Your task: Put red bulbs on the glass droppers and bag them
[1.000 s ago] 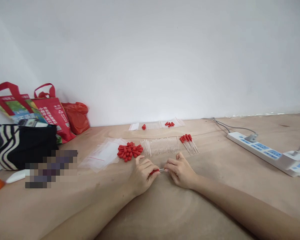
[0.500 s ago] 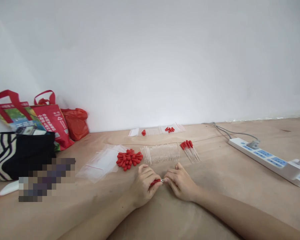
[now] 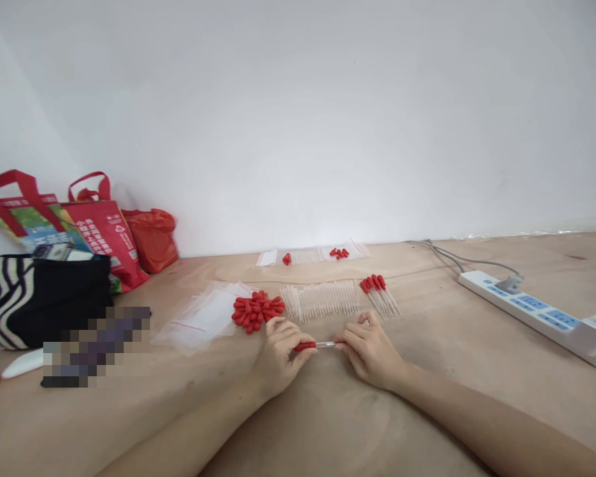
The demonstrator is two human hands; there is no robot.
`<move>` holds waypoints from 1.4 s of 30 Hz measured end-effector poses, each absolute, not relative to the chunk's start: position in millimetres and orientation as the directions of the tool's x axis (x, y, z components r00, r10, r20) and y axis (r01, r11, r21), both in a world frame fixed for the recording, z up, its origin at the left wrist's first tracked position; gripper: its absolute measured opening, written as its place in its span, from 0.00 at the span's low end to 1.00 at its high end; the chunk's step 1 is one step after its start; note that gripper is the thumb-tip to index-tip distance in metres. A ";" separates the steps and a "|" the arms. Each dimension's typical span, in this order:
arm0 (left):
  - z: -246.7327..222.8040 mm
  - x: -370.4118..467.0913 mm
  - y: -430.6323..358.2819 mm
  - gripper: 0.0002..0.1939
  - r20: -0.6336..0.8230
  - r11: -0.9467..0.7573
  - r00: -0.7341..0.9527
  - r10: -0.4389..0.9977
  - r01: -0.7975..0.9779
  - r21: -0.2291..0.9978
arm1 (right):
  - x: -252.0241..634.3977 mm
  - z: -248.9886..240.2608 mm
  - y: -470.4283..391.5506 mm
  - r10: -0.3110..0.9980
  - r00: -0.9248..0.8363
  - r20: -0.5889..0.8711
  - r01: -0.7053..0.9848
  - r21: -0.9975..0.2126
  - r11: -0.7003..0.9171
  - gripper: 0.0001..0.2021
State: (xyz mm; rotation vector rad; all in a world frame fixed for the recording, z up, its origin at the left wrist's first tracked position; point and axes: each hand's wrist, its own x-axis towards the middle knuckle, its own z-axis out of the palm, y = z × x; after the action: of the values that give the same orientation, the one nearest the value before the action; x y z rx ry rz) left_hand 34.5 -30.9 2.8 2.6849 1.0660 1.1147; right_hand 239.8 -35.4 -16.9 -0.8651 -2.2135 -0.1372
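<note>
A glass dropper (image 3: 324, 344) lies level between my hands, its red rubber bulb (image 3: 305, 346) fitted on the left end of the clear tube. My left hand (image 3: 283, 351) pinches the bulb between thumb and fingers. With the fingertips of my right hand (image 3: 365, 348), I grip the tube's other end, which they hide. Beyond my left hand is a pile of red rubber bulbs (image 3: 257, 311). A row of glass tubes (image 3: 320, 301) runs beside the pile. Several droppers with red bulbs (image 3: 377, 295) lie side by side past my right hand.
Clear plastic bags (image 3: 203, 321) lie left of the bulbs. By the wall are a bag with small red bulbs (image 3: 340, 253) and thin tubes (image 3: 302, 257). Shopping bags (image 3: 106, 238) and a black bag (image 3: 74, 295) stand at left, a power strip (image 3: 526, 311) at right.
My hands have moved apart, my right hand sliding right along the tube, so more of the glass and the red bulb shows. The view has shifted slightly.
</note>
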 end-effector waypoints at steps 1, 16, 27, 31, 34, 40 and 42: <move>3.0 35.6 -31.7 0.05 0.619 -0.764 0.498 0.607 0.581 0.282 | 239.0 -17.5 -35.3 0.545 -0.497 0.675 0.622 -0.161 0.766 0.10; 1.6 37.0 -33.7 0.05 0.626 -0.789 0.520 0.581 0.548 0.277 | 234.9 -16.9 -34.8 0.652 -0.522 0.550 0.628 -0.270 0.730 0.14; 0.4 18.5 -22.4 0.24 0.508 -0.558 0.360 0.783 0.768 0.315 | 263.0 11.3 -12.1 0.840 -0.233 0.490 0.906 -0.204 0.370 0.12; -0.7 15.3 -18.5 0.22 0.440 -0.474 0.302 0.846 0.803 0.362 | 284.6 14.4 16.2 0.919 0.162 0.359 0.936 -0.352 -0.027 0.12; 0.1 16.7 -19.4 0.22 0.416 -0.483 0.328 0.848 0.802 0.353 | 288.4 9.7 28.2 0.929 0.238 0.283 0.936 -0.322 -0.141 0.11; 1.8 17.7 -20.8 0.19 0.389 -0.496 0.359 0.848 0.795 0.348 | 284.2 -0.6 34.7 0.935 0.275 0.222 0.942 -0.258 -0.215 0.10; 1.9 17.4 -20.5 0.18 0.379 -0.500 0.367 0.849 0.791 0.352 | 284.4 -2.0 35.5 0.940 0.264 0.218 0.946 -0.250 -0.208 0.10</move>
State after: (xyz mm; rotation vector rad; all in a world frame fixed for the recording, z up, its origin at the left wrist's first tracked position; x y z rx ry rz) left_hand 17.4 -20.5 1.9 2.5050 1.5092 0.7986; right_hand 284.4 35.5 -2.0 -2.2105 -1.7256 -0.0259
